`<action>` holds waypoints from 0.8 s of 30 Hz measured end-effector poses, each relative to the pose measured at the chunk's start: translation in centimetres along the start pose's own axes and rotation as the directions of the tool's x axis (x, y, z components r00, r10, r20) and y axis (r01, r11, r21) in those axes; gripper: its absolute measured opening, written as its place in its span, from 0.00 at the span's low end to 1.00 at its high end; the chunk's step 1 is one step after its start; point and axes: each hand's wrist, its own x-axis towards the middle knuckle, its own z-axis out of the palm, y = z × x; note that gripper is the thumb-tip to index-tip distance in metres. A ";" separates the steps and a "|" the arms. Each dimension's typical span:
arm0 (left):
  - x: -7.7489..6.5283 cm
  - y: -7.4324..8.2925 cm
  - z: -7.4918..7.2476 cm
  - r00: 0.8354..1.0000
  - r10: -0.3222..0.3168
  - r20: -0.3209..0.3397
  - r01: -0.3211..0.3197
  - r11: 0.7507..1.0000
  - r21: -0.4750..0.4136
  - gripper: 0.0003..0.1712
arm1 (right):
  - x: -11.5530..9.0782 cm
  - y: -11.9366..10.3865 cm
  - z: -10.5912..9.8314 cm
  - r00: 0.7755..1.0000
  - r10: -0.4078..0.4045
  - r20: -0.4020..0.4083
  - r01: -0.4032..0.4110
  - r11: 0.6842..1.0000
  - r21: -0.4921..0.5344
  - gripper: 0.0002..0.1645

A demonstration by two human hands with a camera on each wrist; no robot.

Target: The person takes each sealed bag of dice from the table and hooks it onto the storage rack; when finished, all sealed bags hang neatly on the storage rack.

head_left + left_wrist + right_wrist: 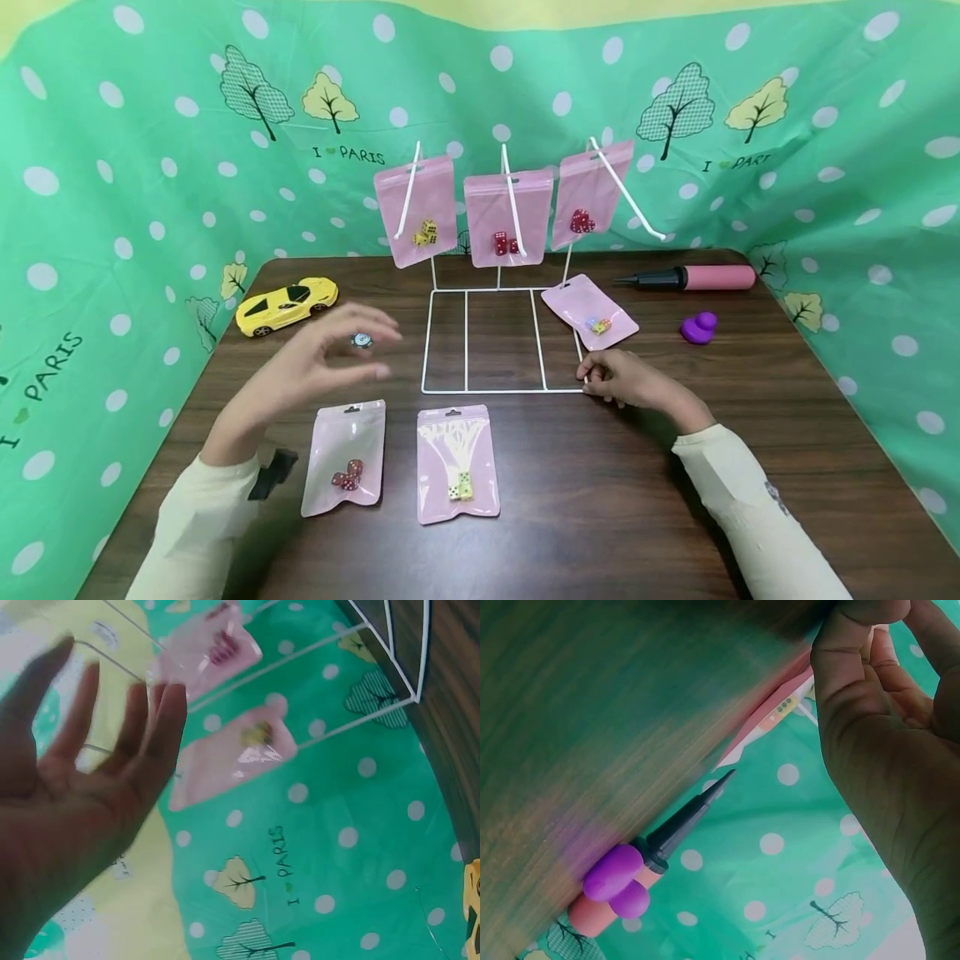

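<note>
A white wire display rack [467,342] stands on the table, three pink zip pouches hanging from its prongs: one with yellow dice [427,233], two with red dice [507,243]. My right hand [630,379] pinches the front right corner of its base. Just behind that hand, a pouch with multicoloured dice [588,312] lies over the base's right side. My left hand [322,346] is raised left of the rack, thumb and fingers apart, with nothing between them. In front lie a pouch with red dice [345,454] and a pouch with pale yellow dice [457,458].
A yellow toy car [288,307] sits at the back left, a small round blue-and-white piece [362,340] beside the left hand. At the right are a pink and black hand pump [712,277] and a purple toy duck [699,328]. Green dotted cloth [300,208] surrounds the table.
</note>
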 end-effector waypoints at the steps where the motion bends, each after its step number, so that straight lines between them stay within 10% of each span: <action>1: -0.6 0.3 0.3 0.999 0.017 0.045 -0.017 1.000 -0.001 0.21 | 0.0 0.0 0.0 1.000 -0.001 0.001 0.001 1.000 -0.002 0.08; 15: -8.6 0.3 3.1 0.921 0.015 0.389 0.009 0.998 -0.060 0.08 | -0.1 -0.1 -0.2 1.000 -0.001 -0.001 0.001 1.000 -0.015 0.08; 24: -12.3 -1.4 3.2 0.858 -0.361 0.365 0.400 0.916 -0.033 0.03 | -0.1 -0.2 -0.2 1.000 0.013 0.002 -0.013 1.000 -0.017 0.07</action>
